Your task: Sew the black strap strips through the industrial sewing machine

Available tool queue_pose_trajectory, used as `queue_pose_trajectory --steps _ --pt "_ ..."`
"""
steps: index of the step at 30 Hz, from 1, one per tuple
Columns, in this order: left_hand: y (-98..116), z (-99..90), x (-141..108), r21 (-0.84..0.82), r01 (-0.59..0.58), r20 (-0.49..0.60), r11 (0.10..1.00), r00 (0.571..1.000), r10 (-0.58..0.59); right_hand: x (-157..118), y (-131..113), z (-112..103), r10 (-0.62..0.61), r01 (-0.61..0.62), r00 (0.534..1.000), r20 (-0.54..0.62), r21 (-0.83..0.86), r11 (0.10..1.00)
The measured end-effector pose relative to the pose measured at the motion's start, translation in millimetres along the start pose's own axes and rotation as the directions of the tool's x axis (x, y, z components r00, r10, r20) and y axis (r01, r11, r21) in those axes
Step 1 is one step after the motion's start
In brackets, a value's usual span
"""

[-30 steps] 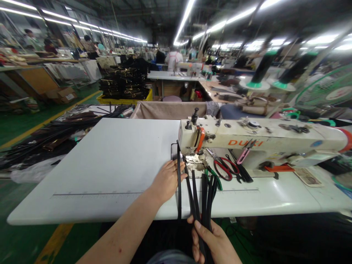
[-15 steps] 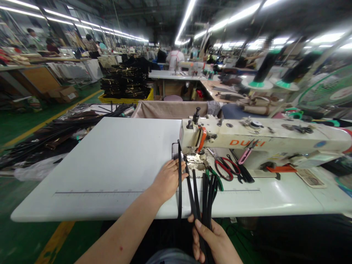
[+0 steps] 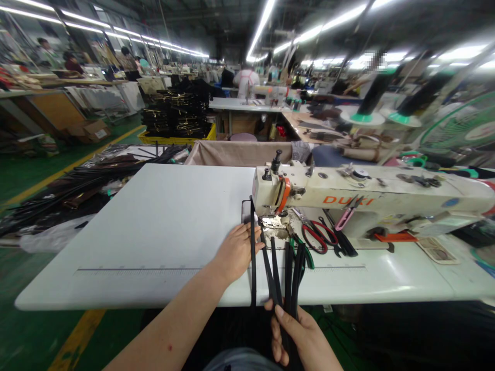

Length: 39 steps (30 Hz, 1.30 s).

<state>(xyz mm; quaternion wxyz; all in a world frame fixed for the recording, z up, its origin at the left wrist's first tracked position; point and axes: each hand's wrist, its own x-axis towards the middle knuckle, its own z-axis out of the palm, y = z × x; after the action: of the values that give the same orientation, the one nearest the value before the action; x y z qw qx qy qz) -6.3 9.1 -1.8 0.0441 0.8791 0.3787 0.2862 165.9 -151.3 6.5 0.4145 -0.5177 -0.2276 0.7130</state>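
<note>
Several black strips [image 3: 288,268] fan out from the right hand [image 3: 296,330], closed around them at the front edge of the bench [image 3: 174,216]; I see the left hand [image 3: 235,252] lying flat by the sewing machine [image 3: 386,191], one strip [image 3: 253,283] across its fingers.

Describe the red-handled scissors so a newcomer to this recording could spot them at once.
Find the white sewing machine with orange lettering, on the right side of the white table. Below the lettering's left end, beyond the black strips in the right hand, lie the scissors. Their bright red sets them apart from the green-handled tool on their left and the black tool on their right.
</note>
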Motion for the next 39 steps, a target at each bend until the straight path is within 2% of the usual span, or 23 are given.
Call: queue_pose_trajectory --steps 6,13,24,39 --pt "-1 1.4 -1 -0.005 0.010 0.016 1.000 1.000 -0.010 0 1 -1 0.019 -0.019 1.000 0.002 -0.013 1.000" --pt "0 -1.6 0 -0.016 0.005 0.007 1.000 1.000 -0.004 5 7 -5 0.024 -0.021 0.999 -0.036 0.081 0.997" --pt "0 0.4 0 0.000 -0.006 -0.013 1.000 1.000 0.006 -4 -14 9 -0.093 0.093 0.988 -0.120 -0.011 0.996" --pt "0 -1.2 0 -0.008 0.003 0.004 1.000 1.000 -0.003 -1 -27 18 -0.106 0.106 0.990 -0.096 0.000 0.994"
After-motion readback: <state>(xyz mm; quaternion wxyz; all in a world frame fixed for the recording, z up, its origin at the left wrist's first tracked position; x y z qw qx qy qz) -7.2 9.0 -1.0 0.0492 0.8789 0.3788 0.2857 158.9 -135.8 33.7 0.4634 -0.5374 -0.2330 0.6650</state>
